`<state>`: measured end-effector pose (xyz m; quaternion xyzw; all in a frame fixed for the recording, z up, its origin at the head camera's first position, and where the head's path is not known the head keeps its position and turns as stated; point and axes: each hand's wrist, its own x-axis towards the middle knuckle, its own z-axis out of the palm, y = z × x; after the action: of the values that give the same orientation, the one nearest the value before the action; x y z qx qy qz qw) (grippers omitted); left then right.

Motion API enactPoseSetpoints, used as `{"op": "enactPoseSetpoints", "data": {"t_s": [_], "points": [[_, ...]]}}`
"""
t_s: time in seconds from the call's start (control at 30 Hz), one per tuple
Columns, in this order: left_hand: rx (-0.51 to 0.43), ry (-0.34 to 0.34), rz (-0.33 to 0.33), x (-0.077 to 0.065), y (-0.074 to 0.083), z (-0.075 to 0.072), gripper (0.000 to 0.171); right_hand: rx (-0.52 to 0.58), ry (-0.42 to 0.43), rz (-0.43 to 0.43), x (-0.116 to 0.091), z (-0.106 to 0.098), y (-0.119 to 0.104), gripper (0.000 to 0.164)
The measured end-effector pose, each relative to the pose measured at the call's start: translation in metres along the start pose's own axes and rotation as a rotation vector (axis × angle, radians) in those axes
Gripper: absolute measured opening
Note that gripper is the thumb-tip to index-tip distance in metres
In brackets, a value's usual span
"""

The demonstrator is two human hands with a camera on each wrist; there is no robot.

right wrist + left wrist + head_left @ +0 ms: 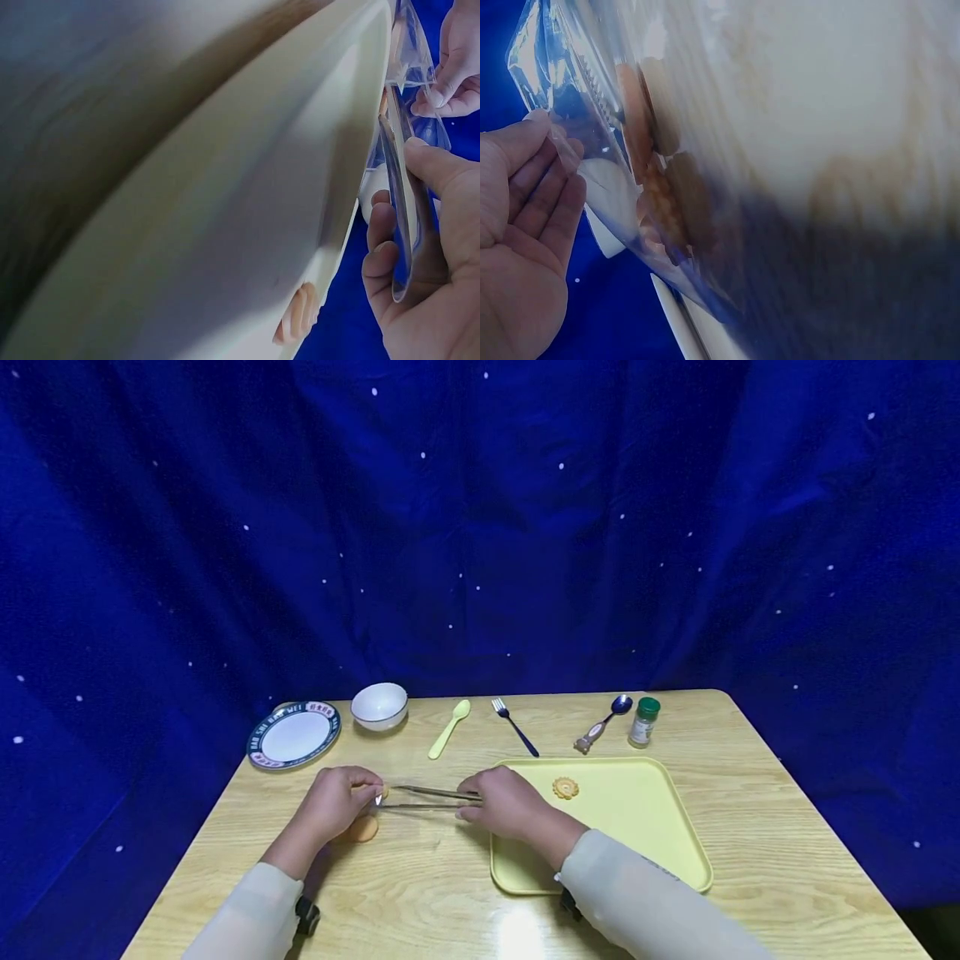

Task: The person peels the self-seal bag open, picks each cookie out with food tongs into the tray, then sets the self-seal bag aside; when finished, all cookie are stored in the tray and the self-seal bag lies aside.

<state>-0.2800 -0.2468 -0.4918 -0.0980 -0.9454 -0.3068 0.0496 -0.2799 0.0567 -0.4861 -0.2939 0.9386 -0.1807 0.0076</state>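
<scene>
With thumb and fingers, my left hand (341,802) pinches the edge of a clear plastic bag (562,75). Several round, scalloped cookies (664,199) show through the film in the left wrist view. My right hand (510,802) grips a pair of metal tongs (435,792) between thumb and fingers. Its two arms stand apart and point left, tips at the bag beside my left fingers. One flower-shaped cookie (566,788) lies on the pale yellow tray (630,827), whose left part is under my right hand.
Along the back stand a dark-rimmed plate (296,737), a white bowl (380,707) and a green-capped jar (644,723). Between the bowl and the jar lie a yellow spoon (449,729), a fork (515,727) and a bear-handled spoon (602,724). A blue curtain (480,527) hangs behind the table.
</scene>
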Motion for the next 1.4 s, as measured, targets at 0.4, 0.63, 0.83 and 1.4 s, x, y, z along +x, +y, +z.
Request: {"op": "enactPoseSetpoints", "data": {"t_s": [0.4,0.63,0.83,1.4], "points": [[-0.003,0.006,-0.004,0.001,0.003,-0.001,0.010,0.023,0.015,0.044,0.009,0.005,-0.008,0.037],[0.011,0.013,-0.011,0.001,0.004,0.001,0.010,0.027,0.015,0.054,0.008,0.006,-0.009,0.034],[0.010,0.016,-0.019,0.001,0.002,0.002,0.010,0.015,0.025,0.051,0.001,0.001,-0.004,0.033],[-0.009,0.002,-0.038,0.001,0.002,0.002,0.010,0.052,0.017,0.013,-0.009,-0.002,0.009,0.036]]}}
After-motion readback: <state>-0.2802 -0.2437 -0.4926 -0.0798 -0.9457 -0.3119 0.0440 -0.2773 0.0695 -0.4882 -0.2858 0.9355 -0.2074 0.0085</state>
